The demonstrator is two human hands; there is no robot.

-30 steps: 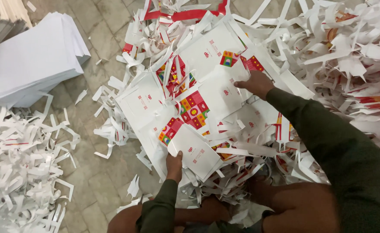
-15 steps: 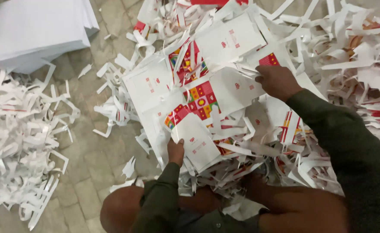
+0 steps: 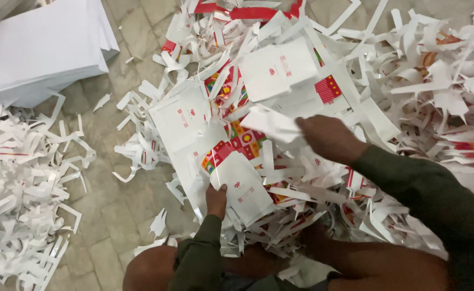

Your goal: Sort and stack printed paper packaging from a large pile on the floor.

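My left hand (image 3: 216, 198) grips the near edge of a die-cut printed card sheet (image 3: 215, 140), white with red, yellow and green pattern panels, lying on a heap of paper offcuts. My right hand (image 3: 328, 139) is closed on a folded white flap (image 3: 269, 123) of that sheet at its right side, lifting it a little. Both arms wear dark green sleeves. A second white printed card piece (image 3: 280, 70) lies just beyond the right hand.
A stack of plain white sheets (image 3: 43, 48) sits at the upper left on the tiled floor (image 3: 113, 215). White paper strips (image 3: 27, 188) are heaped at the left, and a big pile of offcuts (image 3: 436, 97) fills the right. My bare knees (image 3: 151, 269) are at the bottom.
My right hand has slid from the sheet's far right edge inward and taken hold of a white flap. The left hand keeps its grip at the near edge.
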